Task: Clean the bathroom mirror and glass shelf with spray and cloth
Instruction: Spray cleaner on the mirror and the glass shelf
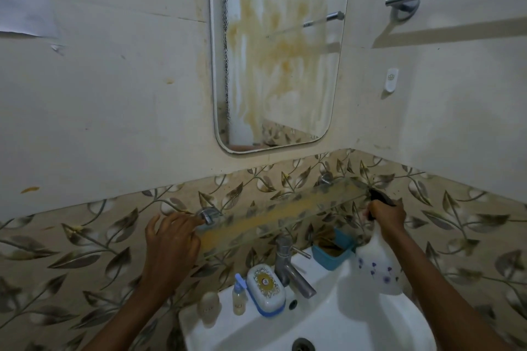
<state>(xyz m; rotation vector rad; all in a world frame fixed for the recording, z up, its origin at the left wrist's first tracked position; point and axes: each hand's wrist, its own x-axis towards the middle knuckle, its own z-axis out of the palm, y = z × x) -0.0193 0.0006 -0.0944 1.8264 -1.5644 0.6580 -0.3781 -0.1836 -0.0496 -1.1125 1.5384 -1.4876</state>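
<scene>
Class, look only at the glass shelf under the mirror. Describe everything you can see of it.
The glass shelf is a long, clear pane fixed level to the leaf-patterned tiles, above the tap. Two round metal brackets hold it, one near each end. A yellow-brown smear runs along most of its length, so it is still dirty. Nothing stands on it. The left hand rests at its left end by the bracket; the right hand holds a spray bottle at its right end.
</scene>
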